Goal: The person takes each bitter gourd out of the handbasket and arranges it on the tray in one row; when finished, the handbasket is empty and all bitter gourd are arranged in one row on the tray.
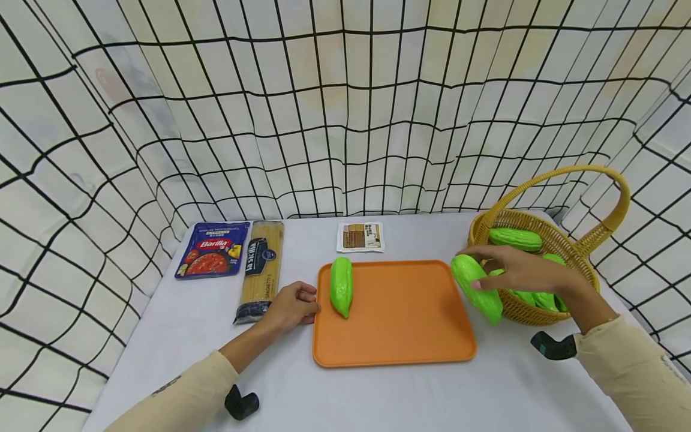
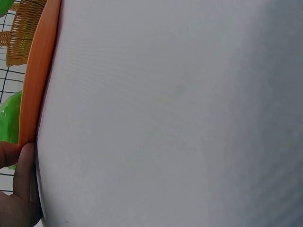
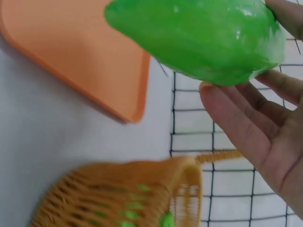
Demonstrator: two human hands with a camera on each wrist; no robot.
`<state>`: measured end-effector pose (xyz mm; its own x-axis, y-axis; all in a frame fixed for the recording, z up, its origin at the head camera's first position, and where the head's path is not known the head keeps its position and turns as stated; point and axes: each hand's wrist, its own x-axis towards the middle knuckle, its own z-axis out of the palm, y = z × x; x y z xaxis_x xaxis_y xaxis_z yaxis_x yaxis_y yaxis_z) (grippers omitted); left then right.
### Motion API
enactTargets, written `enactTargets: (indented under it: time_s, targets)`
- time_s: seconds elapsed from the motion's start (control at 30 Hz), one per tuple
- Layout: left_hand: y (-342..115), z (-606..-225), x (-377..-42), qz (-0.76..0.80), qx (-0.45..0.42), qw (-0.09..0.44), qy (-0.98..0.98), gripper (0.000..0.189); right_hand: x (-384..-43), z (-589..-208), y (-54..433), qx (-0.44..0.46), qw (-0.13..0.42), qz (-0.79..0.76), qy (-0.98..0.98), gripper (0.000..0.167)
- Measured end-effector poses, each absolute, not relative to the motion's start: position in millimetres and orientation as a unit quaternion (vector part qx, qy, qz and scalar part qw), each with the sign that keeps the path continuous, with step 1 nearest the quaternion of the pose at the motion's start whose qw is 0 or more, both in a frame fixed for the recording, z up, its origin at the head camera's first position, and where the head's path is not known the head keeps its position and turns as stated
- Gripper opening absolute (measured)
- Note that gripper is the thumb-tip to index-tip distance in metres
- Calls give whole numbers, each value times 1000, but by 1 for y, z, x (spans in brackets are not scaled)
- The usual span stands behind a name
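My right hand [image 1: 518,270] holds a bright green bitter melon [image 1: 477,288] in the air between the orange tray and the wicker basket. In the right wrist view, its fingers and thumb grip the thick end of the glossy melon [image 3: 199,38], and the pointed tip faces away. My left hand [image 1: 294,307] pinches the left rim of the orange tray [image 1: 405,318]. Thumb and finger meet at that rim [image 2: 35,80] in the left wrist view. On the tray's left side lies another bitter melon [image 1: 341,287], tip towards me.
At the right stands the wicker basket [image 1: 572,264] with a tall arched handle, several green melons [image 1: 515,239] inside. A blue Barilla pouch [image 1: 212,251] and a spaghetti pack [image 1: 261,270] lie at the left. Behind the tray is a small packet [image 1: 360,237]. Black netting [image 1: 345,126] surrounds the table.
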<state>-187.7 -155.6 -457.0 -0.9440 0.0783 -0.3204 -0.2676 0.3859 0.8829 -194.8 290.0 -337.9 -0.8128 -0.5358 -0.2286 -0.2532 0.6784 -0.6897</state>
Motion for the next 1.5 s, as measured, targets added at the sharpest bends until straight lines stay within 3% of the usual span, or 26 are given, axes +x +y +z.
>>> enactTargets:
  time_s: [0.4, 0.87, 1.5]
  targets:
    - [-155, -457, -188, 551, -61, 157, 817, 36, -203, -361, 267, -238, 190, -365, 880, 58]
    - [-154, -456, -188, 549, -63, 157, 819, 36, -210, -384, 244, -197, 233, -403, 863, 61]
    - [-154, -457, -189, 539, -69, 157, 825, 36, -217, -394, 222, -169, 229, -428, 858, 64]
